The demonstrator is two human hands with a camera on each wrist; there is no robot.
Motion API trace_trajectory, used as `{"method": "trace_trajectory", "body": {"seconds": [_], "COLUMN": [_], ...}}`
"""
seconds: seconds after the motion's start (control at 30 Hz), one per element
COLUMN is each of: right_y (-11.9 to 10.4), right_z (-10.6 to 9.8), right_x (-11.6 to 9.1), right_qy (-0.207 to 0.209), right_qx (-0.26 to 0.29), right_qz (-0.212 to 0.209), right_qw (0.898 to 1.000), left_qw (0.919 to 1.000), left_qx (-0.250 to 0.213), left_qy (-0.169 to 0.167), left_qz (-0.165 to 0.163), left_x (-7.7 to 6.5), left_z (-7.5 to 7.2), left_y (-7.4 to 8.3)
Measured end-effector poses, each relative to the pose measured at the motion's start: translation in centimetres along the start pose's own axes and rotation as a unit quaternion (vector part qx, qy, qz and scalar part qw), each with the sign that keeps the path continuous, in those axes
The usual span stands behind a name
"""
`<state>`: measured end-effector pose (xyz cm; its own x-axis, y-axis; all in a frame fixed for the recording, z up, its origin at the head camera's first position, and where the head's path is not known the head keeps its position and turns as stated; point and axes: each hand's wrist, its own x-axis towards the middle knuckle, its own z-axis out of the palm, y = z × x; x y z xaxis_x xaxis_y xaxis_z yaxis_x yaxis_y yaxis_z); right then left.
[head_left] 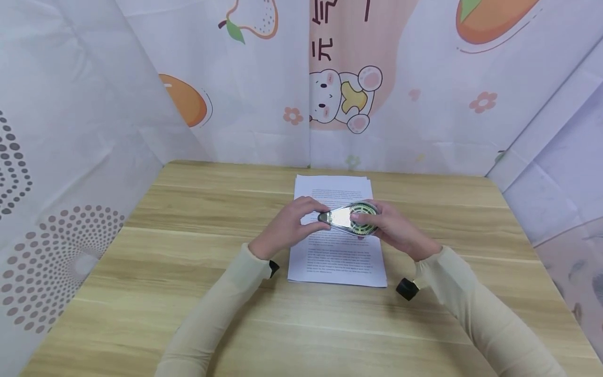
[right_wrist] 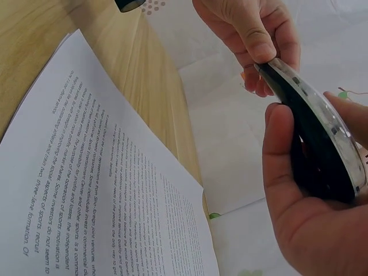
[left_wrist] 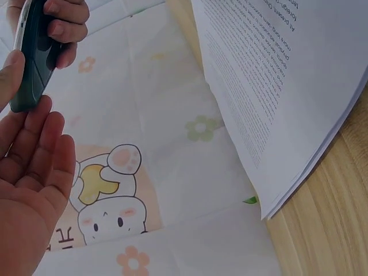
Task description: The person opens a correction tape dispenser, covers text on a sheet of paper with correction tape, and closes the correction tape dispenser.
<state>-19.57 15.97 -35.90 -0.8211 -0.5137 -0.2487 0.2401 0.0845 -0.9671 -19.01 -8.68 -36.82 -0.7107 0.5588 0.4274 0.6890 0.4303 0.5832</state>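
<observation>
A correction tape point(head_left: 341, 219) with a clear top and a dark green underside is held above a stack of printed paper point(head_left: 336, 262). My right hand point(head_left: 398, 228) grips its wide round end, thumb on the top face. From the other side, my left hand point(head_left: 294, 220) pinches the narrow dark tip between thumb and fingers. In the left wrist view the left thumb point(left_wrist: 10, 77) touches one side of the correction tape point(left_wrist: 35, 63), with fingers at its tip. The right wrist view shows the dark underside of the correction tape point(right_wrist: 313, 144) against the right palm.
The paper stack lies on a wooden table point(head_left: 226, 335), its sheets slightly uneven at the edges. Behind the table hangs a printed curtain point(head_left: 254, 104), with more fabric on both sides. Black wrist devices point(head_left: 407, 288) show beneath the sleeves.
</observation>
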Motion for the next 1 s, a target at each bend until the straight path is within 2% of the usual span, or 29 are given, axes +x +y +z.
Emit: {"method": "trace_trajectory", "body": {"seconds": [0.3, 0.5, 0.73, 1.0], "right_y": [-0.01, -0.12, -0.36, -0.4], "right_z": [-0.28, -0.25, -0.06, 0.03], "right_x": [-0.1, -0.12, -0.23, -0.37], "right_qy": [-0.023, -0.014, -0.018, -0.011], "right_qx": [-0.001, 0.003, -0.004, -0.009], "right_qz": [0.003, 0.006, 0.002, -0.005], "right_qw": [1.0, 1.0, 1.0, 1.0], "left_qw": [0.9998, 0.9998, 0.9998, 0.9998], "left_qx": [-0.004, -0.013, -0.002, 0.015], "left_qy": [-0.018, -0.016, -0.018, 0.009], "left_qz": [0.009, 0.004, -0.003, -0.005], "left_x": [-0.24, -0.28, -0.22, -0.31], "left_z": [-0.24, -0.2, -0.6, -0.18], "left_y": [0.17, 0.23, 0.8, 0.88]}}
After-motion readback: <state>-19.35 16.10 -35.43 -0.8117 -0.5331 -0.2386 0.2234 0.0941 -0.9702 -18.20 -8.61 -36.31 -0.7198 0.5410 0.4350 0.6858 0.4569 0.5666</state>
